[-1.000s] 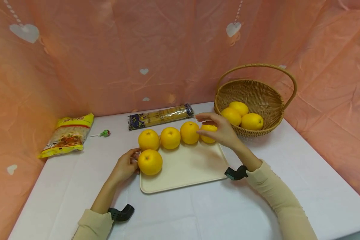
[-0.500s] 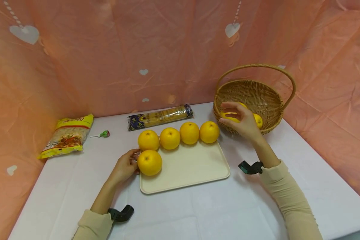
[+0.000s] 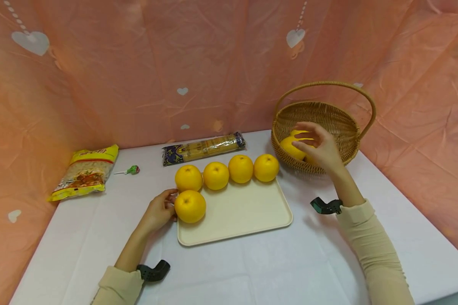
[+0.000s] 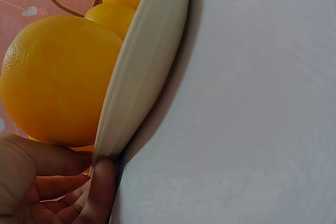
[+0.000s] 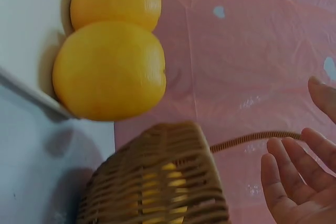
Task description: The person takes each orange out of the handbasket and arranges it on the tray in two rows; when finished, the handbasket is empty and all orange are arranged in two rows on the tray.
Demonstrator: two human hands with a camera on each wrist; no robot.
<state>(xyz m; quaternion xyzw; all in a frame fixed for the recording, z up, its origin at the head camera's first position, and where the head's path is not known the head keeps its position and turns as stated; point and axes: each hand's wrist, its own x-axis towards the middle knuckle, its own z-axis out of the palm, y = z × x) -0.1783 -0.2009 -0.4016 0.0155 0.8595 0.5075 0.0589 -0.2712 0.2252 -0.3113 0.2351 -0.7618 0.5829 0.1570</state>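
The 5 oranges (image 3: 216, 175) on the tray (image 3: 244, 207) could roll if the left hand (image 3: 157, 212), fingers pinching the tray's left rim, tilts it — and the right hand (image 3: 321, 147), fingers spread at the far-right basket (image 3: 320, 111), might fumble oranges inside (image 3: 291, 148).

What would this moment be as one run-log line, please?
left grip: holds tray by left edge | right grip: empty, at basket | on tray: five oranges | in basket: yellow fruit
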